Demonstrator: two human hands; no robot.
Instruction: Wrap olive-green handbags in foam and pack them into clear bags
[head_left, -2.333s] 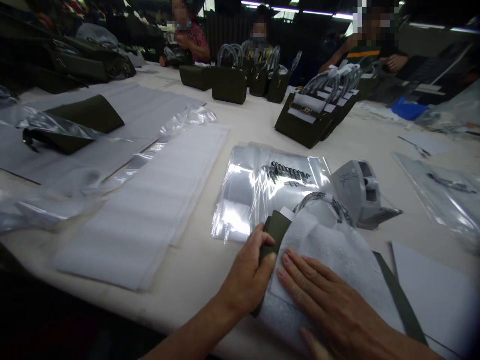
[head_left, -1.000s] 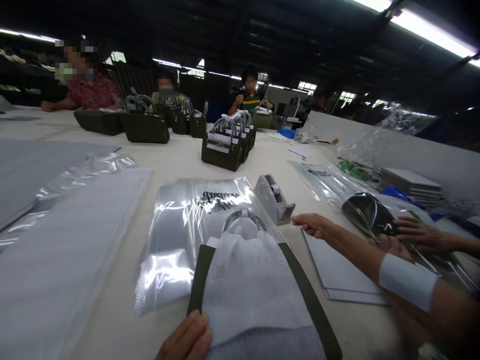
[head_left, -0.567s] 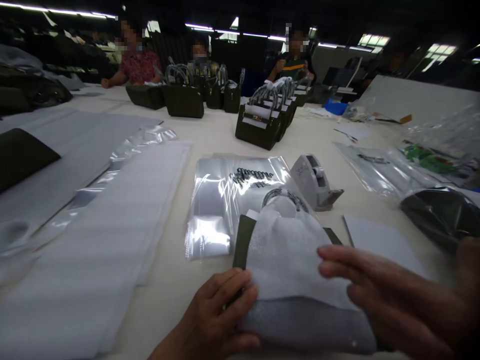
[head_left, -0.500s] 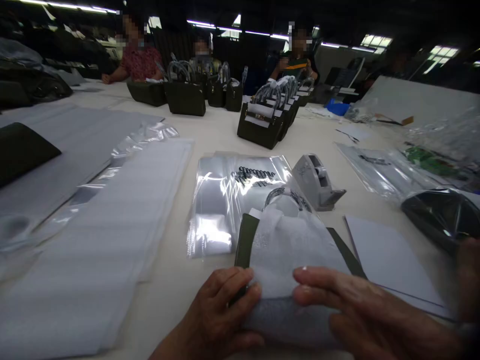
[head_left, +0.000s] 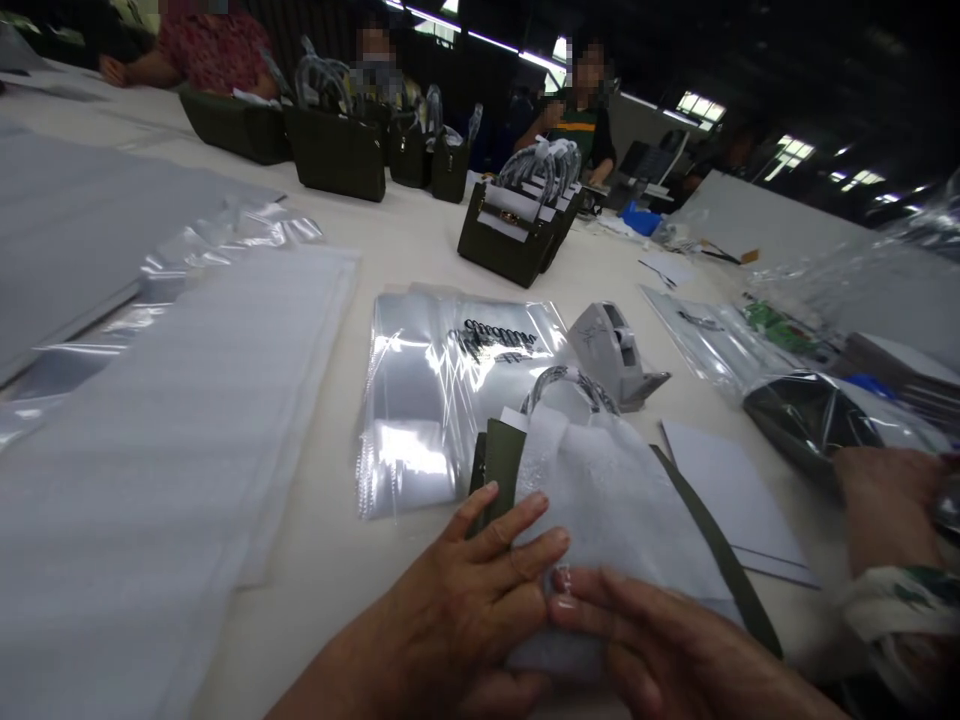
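White sheets (head_left: 262,400) cover the left of the tabletop (head_left: 420,245), with printed clear bags (head_left: 420,390) stacked beside them. The left grip (head_left: 469,600), curled at the green bag's edge half a second ago, is now opened out, fingers spread over that edge and the white wrap (head_left: 622,490), clasping nothing that shows. The green bag (head_left: 504,465) sits under and just beyond both grips, its handles (head_left: 562,380) pointing away over the clear bags. The right grip (head_left: 660,640), at the tape dispenser (head_left: 611,355) a second ago, has its fingers stretched out and close together on the wrap beside the left fingers, near a small glossy patch, possibly tape; whether it pinches anything cannot be told. The shift suggests both grips are now working the wrap in one place. Farther right, past white boards (head_left: 731,490), a co-worker's arm (head_left: 889,510) shows near a plastic-covered bag (head_left: 810,420)
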